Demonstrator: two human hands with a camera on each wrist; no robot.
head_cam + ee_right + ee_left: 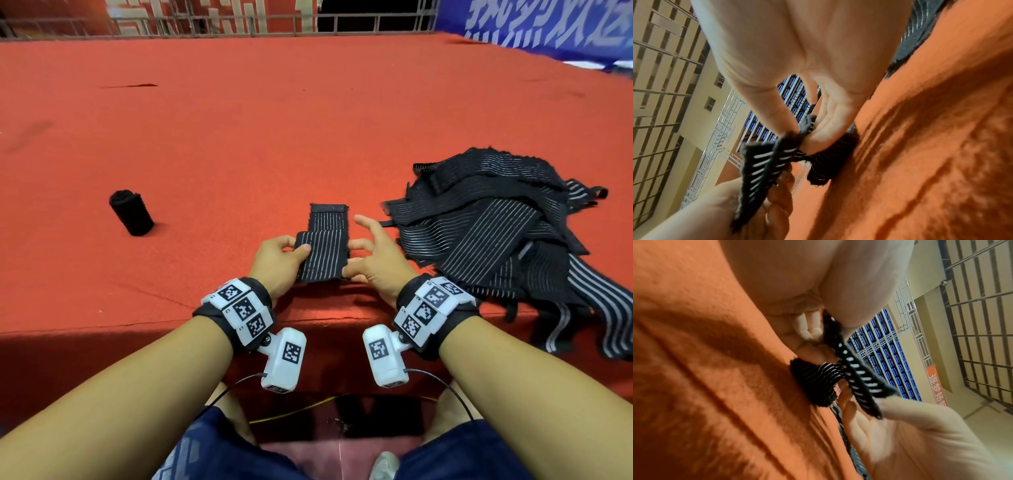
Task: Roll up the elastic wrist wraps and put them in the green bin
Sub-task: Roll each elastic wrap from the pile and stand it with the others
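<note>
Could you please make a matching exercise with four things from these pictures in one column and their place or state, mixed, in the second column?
Things:
1. rolled wrap
2. wrap being folded
3. pile of loose wraps
4. red carpet

Place or state:
A. heaped on the right, partly over the edge
B. lies under everything
C. lies alone on the left
D. held between left hand and right hand

Pairs: 1-C, 2-D, 3-A, 4-B

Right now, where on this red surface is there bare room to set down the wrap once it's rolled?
Bare red surface lies between the rolled wrap and the wrap in hand, and all across the far side. The right is crowded by the pile of wraps. No green bin shows.
</note>
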